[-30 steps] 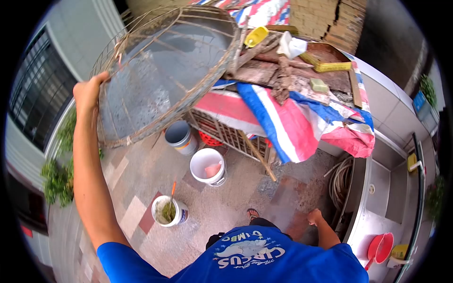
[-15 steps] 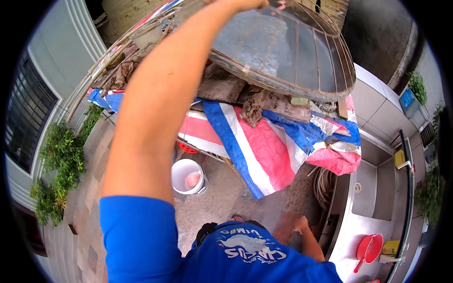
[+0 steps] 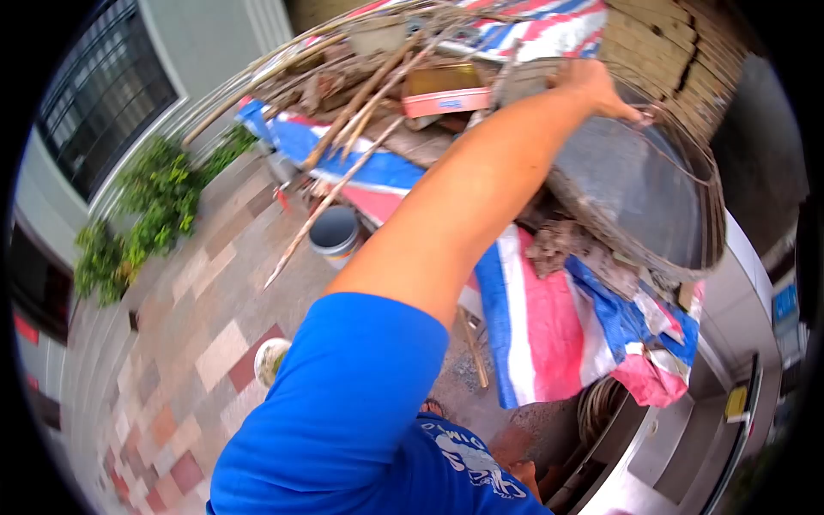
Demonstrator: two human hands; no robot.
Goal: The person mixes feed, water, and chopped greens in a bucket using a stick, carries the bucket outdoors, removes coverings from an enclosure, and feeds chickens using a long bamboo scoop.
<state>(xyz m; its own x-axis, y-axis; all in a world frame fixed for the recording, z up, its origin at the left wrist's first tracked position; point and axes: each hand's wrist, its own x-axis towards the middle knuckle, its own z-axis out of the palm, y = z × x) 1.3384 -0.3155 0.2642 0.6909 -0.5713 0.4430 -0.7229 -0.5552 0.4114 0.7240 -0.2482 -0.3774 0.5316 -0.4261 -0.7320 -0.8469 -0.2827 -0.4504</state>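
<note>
My left hand (image 3: 592, 90) reaches over the woodpile and grips the thin wire cover (image 3: 665, 150) of a large, shallow grey pan (image 3: 631, 184). The pan lies tilted on the wood at the upper right, above a striped tarp (image 3: 554, 335). Part of my grip is blurred. My right hand (image 3: 524, 474) hangs low beside my blue shirt, mostly hidden, and its fingers cannot be made out.
Branches and a pink-edged box (image 3: 446, 96) lie on the pile. A long stick (image 3: 330, 202) slants down past a grey bucket (image 3: 335, 230). A white container (image 3: 271, 360) stands on the paving. A metal sink (image 3: 674, 446) is at the lower right; green plants (image 3: 154, 193) grow at left.
The view has swung left, showing more paving, the stick and the box. My left arm now stretches toward the upper right over the pan. The red dipper by the sink has left view.
</note>
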